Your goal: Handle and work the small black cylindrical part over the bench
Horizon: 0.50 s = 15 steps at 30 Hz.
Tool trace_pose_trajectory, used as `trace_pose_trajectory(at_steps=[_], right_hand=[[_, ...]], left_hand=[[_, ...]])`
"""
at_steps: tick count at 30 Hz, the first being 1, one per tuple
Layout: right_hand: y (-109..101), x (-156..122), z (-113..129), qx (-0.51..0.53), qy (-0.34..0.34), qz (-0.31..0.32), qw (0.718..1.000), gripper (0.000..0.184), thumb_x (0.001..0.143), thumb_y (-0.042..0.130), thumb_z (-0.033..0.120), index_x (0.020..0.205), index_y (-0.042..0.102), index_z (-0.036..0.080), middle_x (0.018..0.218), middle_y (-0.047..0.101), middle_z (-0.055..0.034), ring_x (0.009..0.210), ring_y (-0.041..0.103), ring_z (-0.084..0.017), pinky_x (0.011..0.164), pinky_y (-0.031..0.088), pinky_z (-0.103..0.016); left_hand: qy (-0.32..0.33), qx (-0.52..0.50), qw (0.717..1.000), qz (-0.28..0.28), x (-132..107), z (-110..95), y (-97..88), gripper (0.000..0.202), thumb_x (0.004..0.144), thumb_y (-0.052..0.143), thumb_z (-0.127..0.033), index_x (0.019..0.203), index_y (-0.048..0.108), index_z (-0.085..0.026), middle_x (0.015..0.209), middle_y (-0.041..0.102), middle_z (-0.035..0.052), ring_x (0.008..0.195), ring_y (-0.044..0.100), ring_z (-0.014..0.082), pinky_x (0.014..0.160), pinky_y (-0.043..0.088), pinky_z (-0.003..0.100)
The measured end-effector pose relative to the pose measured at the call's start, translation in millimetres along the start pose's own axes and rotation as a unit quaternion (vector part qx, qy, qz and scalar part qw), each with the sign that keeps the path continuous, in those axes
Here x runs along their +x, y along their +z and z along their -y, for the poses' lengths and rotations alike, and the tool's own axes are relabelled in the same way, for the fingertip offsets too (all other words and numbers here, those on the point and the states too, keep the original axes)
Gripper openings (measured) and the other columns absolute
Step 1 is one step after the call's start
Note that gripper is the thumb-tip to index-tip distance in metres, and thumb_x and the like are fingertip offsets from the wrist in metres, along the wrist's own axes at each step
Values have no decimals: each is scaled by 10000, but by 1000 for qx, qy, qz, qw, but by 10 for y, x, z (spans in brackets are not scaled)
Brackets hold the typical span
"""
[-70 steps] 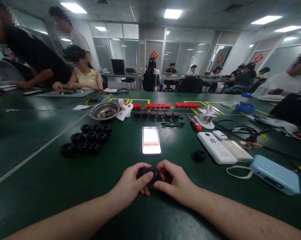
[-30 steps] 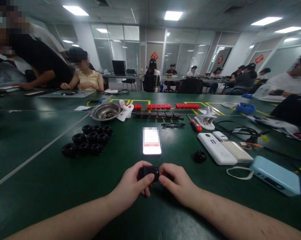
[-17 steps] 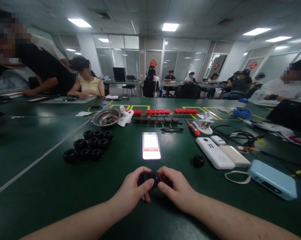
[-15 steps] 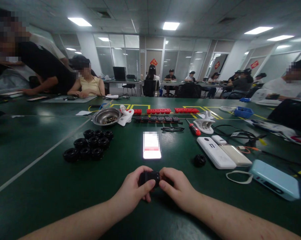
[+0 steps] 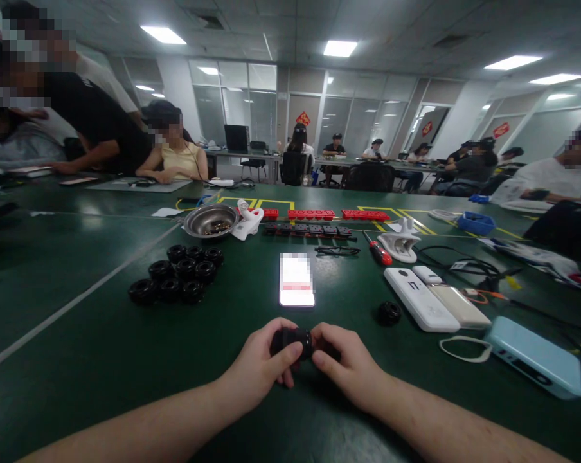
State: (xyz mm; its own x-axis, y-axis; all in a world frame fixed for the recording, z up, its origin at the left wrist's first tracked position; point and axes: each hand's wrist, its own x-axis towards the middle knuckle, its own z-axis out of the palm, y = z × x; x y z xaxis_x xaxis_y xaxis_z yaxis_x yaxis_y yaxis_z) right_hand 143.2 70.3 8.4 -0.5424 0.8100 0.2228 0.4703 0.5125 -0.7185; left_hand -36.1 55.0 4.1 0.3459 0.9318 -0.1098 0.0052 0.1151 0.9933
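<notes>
Head view shows a black cylindrical part (image 5: 304, 341) over the green surface (image 5: 247, 283), clamped in the fingers of the left hand (image 5: 267, 355); those of the right hand (image 5: 344, 355) curl at its end, whether they grip it, I cannot tell. Beyond lies a lit phone (image 5: 296, 283), black rings (image 5: 186, 267) to its left

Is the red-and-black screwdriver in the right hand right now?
No, the screwdriver lies on the green table beside a white plastic piece, apart from the right hand.
</notes>
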Motion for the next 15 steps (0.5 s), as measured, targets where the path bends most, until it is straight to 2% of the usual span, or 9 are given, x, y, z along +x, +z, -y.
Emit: trace_pose_trajectory(at_steps=[3, 8, 15], right_hand=[[7, 8, 7, -13, 8, 5, 1000, 232, 813, 483, 341, 653, 482, 173, 587, 478, 26, 538, 437, -108, 515, 335, -222], [13, 1, 32, 11, 4, 1, 1000, 130, 758, 544, 261, 711, 450, 184, 630, 478, 30, 563, 438, -107, 530, 348, -217], [-11, 13, 18, 32, 25, -9, 999, 220, 817, 456, 353, 694, 474, 172, 614, 473, 20, 553, 432, -115, 515, 337, -227]], left_hand=[[3, 13, 1000, -13, 5, -4, 4, 320, 736, 571, -388, 934, 476, -154, 558, 531, -55, 417, 519, 82, 411, 373, 180], [-28, 11, 999, -9, 26, -32, 0, 369, 737, 542, -426, 942, 479, -126, 576, 560, -26, 425, 527, 92, 417, 372, 194], [-17, -1, 1000, -12, -15, -43, 3, 330, 744, 544, -406, 934, 477, -144, 615, 547, -33, 437, 526, 78, 423, 369, 184]])
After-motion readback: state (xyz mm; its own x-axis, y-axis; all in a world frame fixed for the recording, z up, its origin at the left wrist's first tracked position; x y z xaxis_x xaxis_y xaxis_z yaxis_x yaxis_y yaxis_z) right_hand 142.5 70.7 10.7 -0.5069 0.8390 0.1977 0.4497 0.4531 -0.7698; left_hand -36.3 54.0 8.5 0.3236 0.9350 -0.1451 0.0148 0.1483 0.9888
